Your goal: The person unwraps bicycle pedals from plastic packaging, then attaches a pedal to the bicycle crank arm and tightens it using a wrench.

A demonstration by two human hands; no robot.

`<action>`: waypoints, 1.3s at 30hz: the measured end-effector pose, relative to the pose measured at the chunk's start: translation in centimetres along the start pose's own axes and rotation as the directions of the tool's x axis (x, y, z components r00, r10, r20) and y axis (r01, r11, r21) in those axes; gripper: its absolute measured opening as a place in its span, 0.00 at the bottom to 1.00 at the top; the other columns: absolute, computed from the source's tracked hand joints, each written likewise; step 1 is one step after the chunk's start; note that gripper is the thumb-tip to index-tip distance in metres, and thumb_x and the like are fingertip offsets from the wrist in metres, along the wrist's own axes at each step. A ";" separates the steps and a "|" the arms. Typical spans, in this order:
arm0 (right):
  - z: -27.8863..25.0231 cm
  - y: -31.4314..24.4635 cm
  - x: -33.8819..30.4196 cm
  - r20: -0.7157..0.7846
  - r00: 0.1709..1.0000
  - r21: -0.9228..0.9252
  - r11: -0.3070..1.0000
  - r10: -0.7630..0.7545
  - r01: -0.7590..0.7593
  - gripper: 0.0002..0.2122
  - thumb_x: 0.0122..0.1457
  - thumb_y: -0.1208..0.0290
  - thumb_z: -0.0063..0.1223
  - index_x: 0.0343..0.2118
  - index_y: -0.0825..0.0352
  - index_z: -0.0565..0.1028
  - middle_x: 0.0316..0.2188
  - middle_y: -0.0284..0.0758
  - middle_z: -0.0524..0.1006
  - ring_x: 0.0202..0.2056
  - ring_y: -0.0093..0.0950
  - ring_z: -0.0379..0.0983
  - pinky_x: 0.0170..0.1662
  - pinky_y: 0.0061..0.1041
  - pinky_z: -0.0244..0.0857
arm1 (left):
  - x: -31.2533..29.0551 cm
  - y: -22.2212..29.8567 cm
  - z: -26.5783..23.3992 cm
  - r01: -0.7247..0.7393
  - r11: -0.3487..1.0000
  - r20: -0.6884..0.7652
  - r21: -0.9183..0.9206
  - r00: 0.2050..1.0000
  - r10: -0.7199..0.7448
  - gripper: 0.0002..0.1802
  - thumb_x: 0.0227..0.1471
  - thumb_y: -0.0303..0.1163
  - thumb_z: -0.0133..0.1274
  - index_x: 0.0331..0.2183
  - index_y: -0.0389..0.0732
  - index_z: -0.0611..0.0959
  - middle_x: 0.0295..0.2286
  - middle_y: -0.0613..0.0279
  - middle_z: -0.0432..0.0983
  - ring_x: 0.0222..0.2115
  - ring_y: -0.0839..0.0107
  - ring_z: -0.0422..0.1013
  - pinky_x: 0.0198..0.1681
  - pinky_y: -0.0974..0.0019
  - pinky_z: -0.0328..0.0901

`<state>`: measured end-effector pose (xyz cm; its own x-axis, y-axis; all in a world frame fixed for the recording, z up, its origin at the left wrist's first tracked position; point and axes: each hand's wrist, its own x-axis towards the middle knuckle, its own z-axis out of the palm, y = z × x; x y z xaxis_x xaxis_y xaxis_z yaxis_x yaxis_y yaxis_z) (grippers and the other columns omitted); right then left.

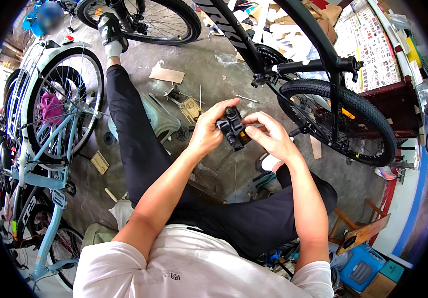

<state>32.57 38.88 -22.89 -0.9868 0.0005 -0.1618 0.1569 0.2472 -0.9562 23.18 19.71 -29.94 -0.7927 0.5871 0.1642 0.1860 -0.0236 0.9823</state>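
Note:
Both hands hold a black bicycle pedal with an orange patch on its right side, in front of me over the floor. My left hand grips its left side, index finger stretched along the far end. On the right side, the bent fingers and thumb of my right hand pinch the pedal near the orange patch. Beyond my hands stands a black bicycle; its frame slants across the far right and its knobby rear wheel is right of my right hand.
Light-blue bicycles crowd the left. On the floor lie tools, small cards and a cardboard strip. A pale green curved stool lies beyond my left leg. A blue case and wooden stool are at the near right.

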 end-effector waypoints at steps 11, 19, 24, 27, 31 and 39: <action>0.7 3.1 0.9 -0.132 0.976 0.061 0.984 0.173 -0.167 0.12 0.65 0.66 0.57 0.37 0.74 0.76 0.38 0.32 0.72 0.38 0.23 0.74 0.40 0.25 0.68 | 0.0 -2.2 0.1 0.060 0.992 -0.040 -0.112 0.997 -0.064 0.36 0.59 0.20 0.54 0.67 0.49 0.67 0.56 0.56 0.75 0.54 0.65 0.73 0.56 0.65 0.66; 1.2 3.3 1.2 -0.462 0.887 0.000 1.000 0.025 -0.029 0.11 0.68 0.69 0.53 0.43 0.74 0.76 0.43 0.34 0.75 0.37 0.25 0.76 0.42 0.25 0.70 | -0.5 -4.3 -0.3 0.291 0.832 0.064 -0.473 0.953 -0.298 0.32 0.65 0.28 0.53 0.68 0.46 0.65 0.58 0.56 0.73 0.53 0.67 0.72 0.55 0.65 0.66; 2.7 2.8 1.0 -0.335 0.939 -0.268 0.963 -0.080 -0.014 0.12 0.66 0.69 0.54 0.43 0.75 0.77 0.41 0.42 0.78 0.40 0.36 0.78 0.44 0.30 0.70 | -0.2 -4.8 0.6 0.250 0.898 0.002 -0.361 0.964 -0.268 0.37 0.58 0.17 0.51 0.67 0.48 0.66 0.56 0.56 0.73 0.53 0.70 0.70 0.56 0.67 0.65; 4.3 3.2 0.3 -0.228 0.957 -0.397 0.914 -0.181 0.078 0.13 0.65 0.68 0.54 0.44 0.74 0.76 0.44 0.46 0.78 0.45 0.46 0.77 0.48 0.37 0.70 | -0.1 -4.0 1.1 0.215 0.934 -0.074 -0.286 0.967 -0.245 0.40 0.53 0.14 0.52 0.66 0.50 0.68 0.52 0.58 0.77 0.51 0.72 0.71 0.57 0.68 0.63; 3.9 3.0 0.5 -0.176 0.965 -0.417 0.903 -0.194 0.105 0.11 0.65 0.69 0.53 0.42 0.74 0.76 0.42 0.45 0.78 0.44 0.45 0.77 0.48 0.37 0.70 | -0.4 -3.6 0.9 0.235 0.941 -0.023 -0.243 0.968 -0.248 0.40 0.53 0.14 0.53 0.65 0.51 0.70 0.50 0.62 0.78 0.51 0.73 0.71 0.57 0.68 0.64; 3.8 2.3 0.6 -0.181 0.979 -0.358 0.933 -0.099 0.028 0.12 0.65 0.68 0.54 0.39 0.75 0.76 0.39 0.44 0.78 0.40 0.43 0.76 0.44 0.35 0.68 | 0.1 -3.9 0.7 0.271 0.916 -0.017 -0.296 0.957 -0.289 0.44 0.49 0.06 0.48 0.64 0.51 0.73 0.49 0.69 0.76 0.50 0.77 0.69 0.56 0.72 0.63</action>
<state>32.50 35.81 -26.14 -0.9883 0.1512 -0.0196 0.1044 0.5773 -0.8099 22.78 20.45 -33.78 -0.8226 0.5546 -0.1253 -0.2166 -0.1018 0.9709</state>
